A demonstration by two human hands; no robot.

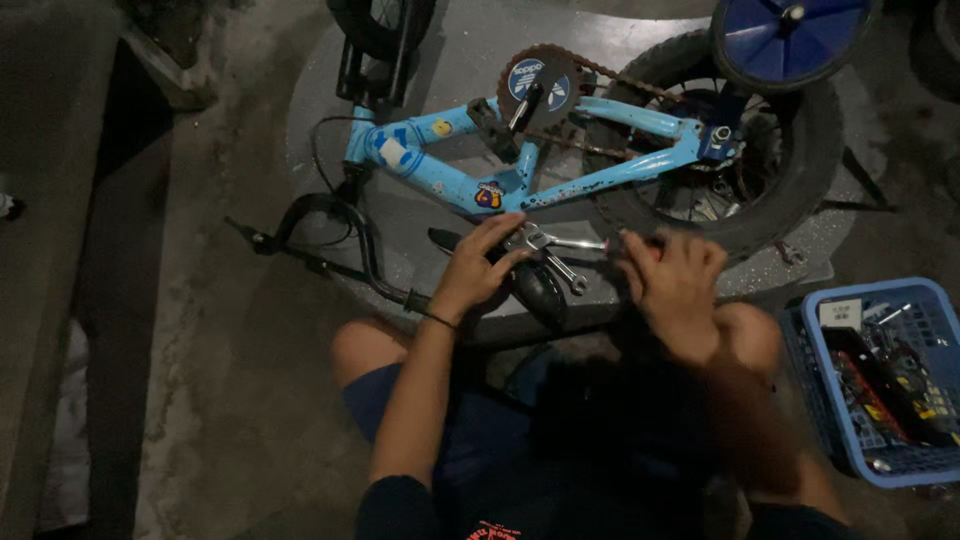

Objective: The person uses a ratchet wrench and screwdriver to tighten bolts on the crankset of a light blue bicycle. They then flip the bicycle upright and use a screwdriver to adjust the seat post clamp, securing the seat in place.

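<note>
Two hands at the saddle of an overturned small blue bicycle on the floor.

The left hand lies curled over the black saddle, fingers spread across its top. Just to its right, the right hand is closed round the handle end of a wrench, whose head sits by the left fingertips. A second spanner lies just below. Beyond both hands stands the blue frame; far right, a blue basket of tools.
</note>
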